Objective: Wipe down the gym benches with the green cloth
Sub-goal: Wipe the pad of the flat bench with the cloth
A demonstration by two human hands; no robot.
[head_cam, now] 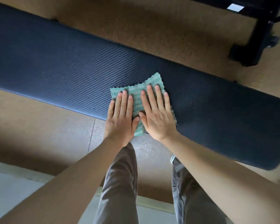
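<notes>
Both palms flat on the green cloth [137,101], fingers straight and spread, pressing not gripping. Left hand [120,118] and right hand [156,113] lie side by side, thumbs nearly touching. Cloth lies spread on the bench pad [63,65], its near corner hanging past the pad edge under the wrists. Judgement: keep pressure even, slide along the pad's length in overlapping passes, keep cloth unbunched; speckled patch left of hands needs covering.

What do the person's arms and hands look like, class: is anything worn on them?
Both forearms are bare, with no sleeves in view. The left hand and right hand wear no gloves, rings or watch. Nails are short and unpainted.
</notes>
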